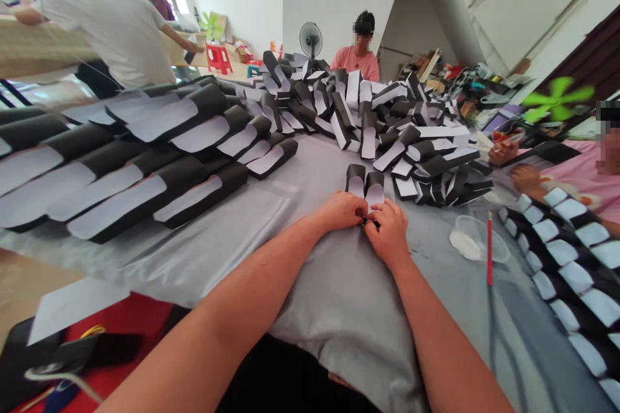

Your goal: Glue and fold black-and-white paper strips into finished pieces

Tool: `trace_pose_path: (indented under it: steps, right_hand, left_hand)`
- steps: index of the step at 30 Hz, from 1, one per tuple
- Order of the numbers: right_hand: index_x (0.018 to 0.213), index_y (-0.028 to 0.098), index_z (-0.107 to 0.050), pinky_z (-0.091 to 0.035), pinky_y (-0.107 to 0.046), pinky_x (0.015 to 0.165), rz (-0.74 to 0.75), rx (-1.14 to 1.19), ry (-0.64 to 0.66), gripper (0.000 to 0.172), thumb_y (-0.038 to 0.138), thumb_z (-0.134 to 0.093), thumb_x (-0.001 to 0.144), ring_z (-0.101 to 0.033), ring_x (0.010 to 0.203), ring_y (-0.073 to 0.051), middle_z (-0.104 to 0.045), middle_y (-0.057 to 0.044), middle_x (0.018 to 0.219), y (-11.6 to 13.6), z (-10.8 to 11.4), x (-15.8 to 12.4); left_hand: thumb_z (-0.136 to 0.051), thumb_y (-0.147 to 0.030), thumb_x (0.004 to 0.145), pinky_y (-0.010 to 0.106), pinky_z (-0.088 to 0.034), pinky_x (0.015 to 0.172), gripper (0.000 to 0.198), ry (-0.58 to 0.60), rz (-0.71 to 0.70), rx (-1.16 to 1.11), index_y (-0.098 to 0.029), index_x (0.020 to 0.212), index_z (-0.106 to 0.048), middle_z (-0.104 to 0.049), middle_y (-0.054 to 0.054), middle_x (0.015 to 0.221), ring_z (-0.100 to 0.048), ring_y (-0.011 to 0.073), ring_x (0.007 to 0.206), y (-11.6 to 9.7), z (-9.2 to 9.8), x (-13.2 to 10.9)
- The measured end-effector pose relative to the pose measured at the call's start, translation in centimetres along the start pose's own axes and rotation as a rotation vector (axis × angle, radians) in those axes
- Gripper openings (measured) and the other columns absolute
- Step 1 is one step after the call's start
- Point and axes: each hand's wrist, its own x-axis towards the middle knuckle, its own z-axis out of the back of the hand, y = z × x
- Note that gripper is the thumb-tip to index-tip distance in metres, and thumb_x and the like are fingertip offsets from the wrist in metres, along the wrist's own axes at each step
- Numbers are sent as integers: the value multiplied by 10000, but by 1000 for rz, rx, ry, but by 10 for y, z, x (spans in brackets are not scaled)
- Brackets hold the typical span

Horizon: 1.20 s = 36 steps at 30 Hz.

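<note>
The left hand point(338, 211) and right hand point(386, 231) meet at twelve o'clock, fingers clenched on the lower end of a black-and-white paper loop point(364, 182), above the grey-covered worktop point(203, 255), with a heap of loops point(411, 142) beyond.

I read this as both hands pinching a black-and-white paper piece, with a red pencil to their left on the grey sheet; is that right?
No: the head view shows the red pencil to the right of the left hand and right hand, not their left; the rest stands.
</note>
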Motion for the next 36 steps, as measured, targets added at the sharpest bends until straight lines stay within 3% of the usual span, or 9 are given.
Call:
trace_pose_path:
  steps: [6, 20, 31, 36]
  right_hand:
    - [799, 217, -686, -356, -476, 980, -75, 83, -174, 252, 190, -438, 760, -519, 1080, -274, -633, -96, 1018, -6, 2, 3]
    - [797, 195, -666, -429, -399, 877, -178, 143, -166, 250, 228, -420, 764, -563, 953, -235, -631, -98, 956, -17, -6, 5]
    - [866, 192, -649, -434, -380, 855, -179, 129, -273, 225, 258, -441, 812, -565, 897, -224, -631, -84, 896, -17, 2, 7]
    - [871, 208, -700, -414, -411, 874, -140, 40, -189, 229, 242, -492, 783, -549, 902, -239, -621, -81, 877, -24, 14, 15]
  left_hand:
    - [-614, -202, 734, 270, -420, 790, 139, 8, 6, 35, -222, 848, -692, -726, -18, 824, -642, 145, 793, 0, -2, 0]
    - [-620, -236, 752, 314, -391, 855, 82, 54, -10, 105, -220, 814, -671, -715, -19, 809, -634, 163, 818, -8, 2, 0]
    - [-637, -201, 738, 323, -395, 837, 66, 79, -71, 141, -217, 792, -670, -708, -7, 785, -625, 179, 821, -17, 7, -3]
    - [-643, -192, 741, 311, -401, 823, 66, 106, -105, 147, -222, 793, -669, -704, -14, 776, -624, 173, 822, -21, 7, -3]
